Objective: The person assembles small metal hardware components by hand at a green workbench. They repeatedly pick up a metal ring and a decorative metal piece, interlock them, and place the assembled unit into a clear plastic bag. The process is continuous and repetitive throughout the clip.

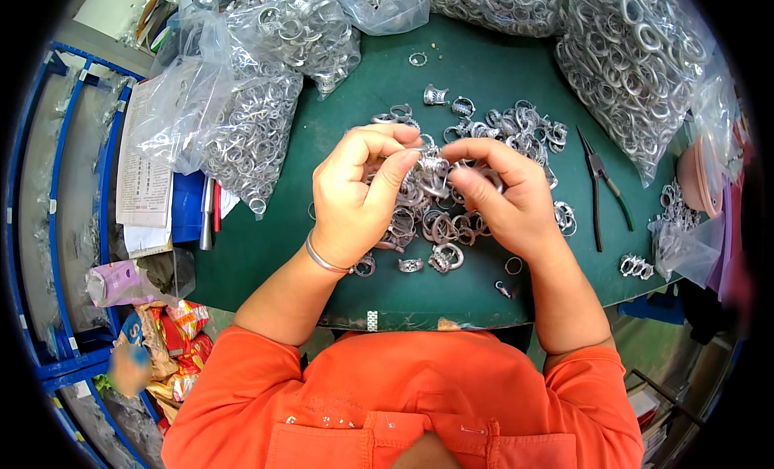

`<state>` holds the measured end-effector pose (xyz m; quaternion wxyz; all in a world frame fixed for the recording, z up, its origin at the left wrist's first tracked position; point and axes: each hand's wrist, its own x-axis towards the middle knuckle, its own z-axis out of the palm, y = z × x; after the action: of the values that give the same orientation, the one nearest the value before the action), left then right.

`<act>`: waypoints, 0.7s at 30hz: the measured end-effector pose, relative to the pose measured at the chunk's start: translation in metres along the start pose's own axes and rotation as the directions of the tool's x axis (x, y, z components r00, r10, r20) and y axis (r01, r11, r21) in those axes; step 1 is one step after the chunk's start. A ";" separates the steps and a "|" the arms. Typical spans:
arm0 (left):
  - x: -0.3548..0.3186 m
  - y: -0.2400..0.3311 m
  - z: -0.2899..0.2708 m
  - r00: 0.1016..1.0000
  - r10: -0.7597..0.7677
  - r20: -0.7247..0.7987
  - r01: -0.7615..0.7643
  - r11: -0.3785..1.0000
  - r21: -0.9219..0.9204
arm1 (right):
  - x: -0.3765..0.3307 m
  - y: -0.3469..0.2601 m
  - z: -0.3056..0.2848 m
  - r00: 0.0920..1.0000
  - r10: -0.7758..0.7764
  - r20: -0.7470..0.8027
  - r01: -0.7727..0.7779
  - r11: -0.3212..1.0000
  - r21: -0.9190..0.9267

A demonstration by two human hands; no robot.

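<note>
My left hand is closed above a heap of silver-grey metal rings, its thumb tip pressed toward the curled forefinger. Facing it from the other side, my right hand brings thumb and forefinger together in a pinch. A bright metal bit shows near each set of fingertips, but against the rings behind I cannot make out what they hold. The heap spreads under both hands and on toward the far right, with some rings carrying openwork crowns. Below it, a wide patterned ring lies near the table's front.
Green-topped table. Clear bags of rings stand at the back left, with a larger bag back right. Dark-handled pliers lie right of the heap. A pink container stands at the right edge. Blue shelving is at left.
</note>
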<state>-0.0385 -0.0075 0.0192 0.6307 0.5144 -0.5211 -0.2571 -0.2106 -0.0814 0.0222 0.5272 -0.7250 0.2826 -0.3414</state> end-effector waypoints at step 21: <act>0.024 -0.020 -0.030 0.996 -0.021 0.084 -0.039 0.754 0.656 | 0.005 0.010 0.000 0.963 -0.266 -0.043 0.232 0.899 -0.370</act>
<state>0.0016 -0.0236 0.0128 0.3884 0.6887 -0.6073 -0.0770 -0.2077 -0.0883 0.0139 0.3228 -0.8233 0.2694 -0.3813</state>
